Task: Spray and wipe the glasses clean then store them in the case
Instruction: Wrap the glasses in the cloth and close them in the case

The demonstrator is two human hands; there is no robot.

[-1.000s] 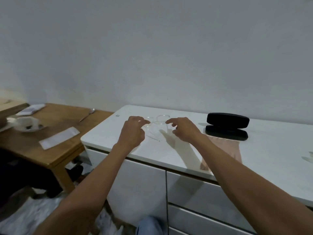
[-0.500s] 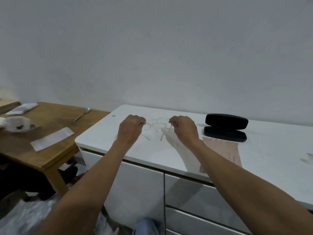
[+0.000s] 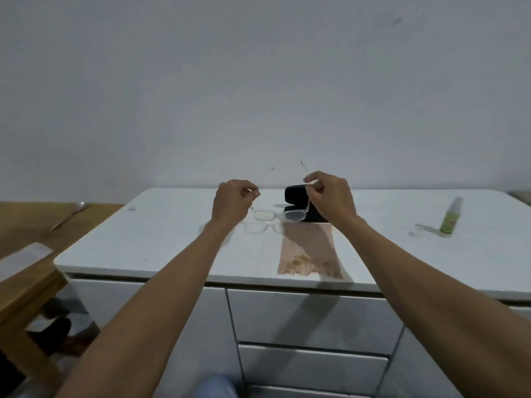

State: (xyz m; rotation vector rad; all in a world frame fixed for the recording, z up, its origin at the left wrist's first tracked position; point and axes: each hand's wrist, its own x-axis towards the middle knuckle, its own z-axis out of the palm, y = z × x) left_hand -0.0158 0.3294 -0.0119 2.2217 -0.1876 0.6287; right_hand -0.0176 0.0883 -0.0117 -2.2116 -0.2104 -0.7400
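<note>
Head view: both arms reach forward over a white cabinet [image 3: 172,248]. The left hand [image 3: 231,202] has its fingers curled and pinches one temple of the glasses [image 3: 277,215] between thumb and forefinger. The right hand [image 3: 330,196] does the same with the other temple, fingers curled round the thin arm. The glasses hang between the two hands, clear-framed, lenses down and temple tips pointing up toward the wall [image 3: 258,81]. They are held above the cabinet top, not resting on it; a faint reflection of the frame shows on the glossy surface just below.

Behind the glasses and partly hidden by the right hand stands the black case [image 3: 294,192], on the cabinet top near the wall; it looks open, though the hand covers too much to be sure. In front of the case a pinkish-brown cloth [image 3: 309,251] lies flat on the top, its near edge close to the cabinet's front edge, with a darker mottled patch toward that edge. Well to the right, a small green spray bottle [image 3: 450,216] stands upright on the same surface.

Below the top, the cabinet front shows drawers [image 3: 313,320]. To the left stands a wooden table [image 3: 26,285], lower than the cabinet, with a spoon [image 3: 70,215] lying on it and a pale flat object [image 3: 23,258] nearer the camera.
</note>
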